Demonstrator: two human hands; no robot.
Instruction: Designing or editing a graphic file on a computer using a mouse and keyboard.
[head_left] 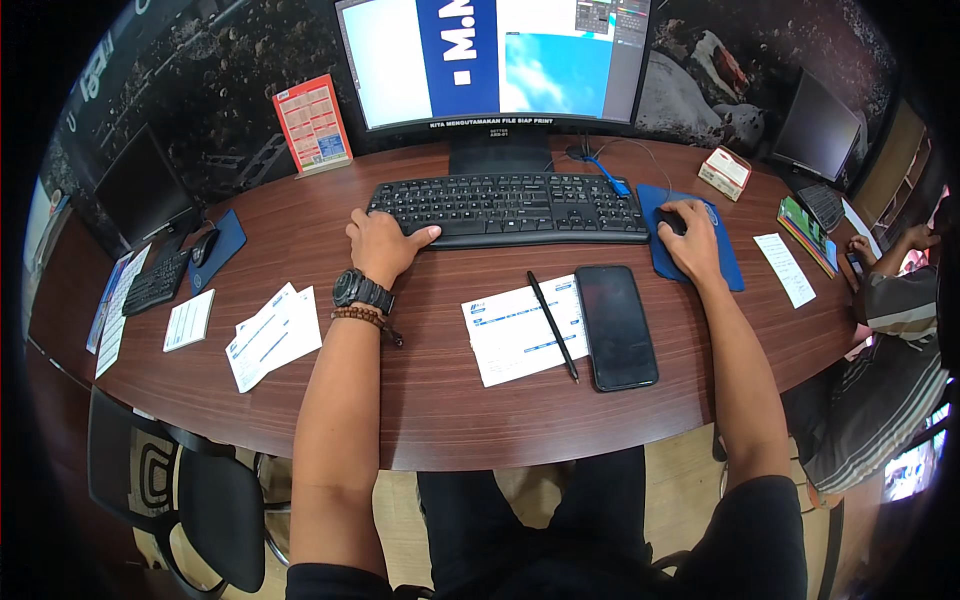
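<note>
My left hand (382,243) rests at the left end of a black keyboard (505,238). Its thumb stretches out along the front edge, and the fingers lie apart over the corner keys; it holds nothing. A black watch and a beaded bracelet circle that wrist. On a blue mouse pad (728,265), my right hand (692,238) is wrapped over a dark computer mouse (672,222), mostly hidden under the fingers. Between my forearms lie a printed slip (505,350), a black pen (553,328) across it, and a black smartphone (617,330) overlapping its right edge.
Behind the keyboard stands a monitor (450,120) with design software on screen. A red desk calendar (313,122) is at the far left, a small card box (724,172) at the far right. Loose papers (272,338) lie left. Another person's arm (905,265) reaches in at right.
</note>
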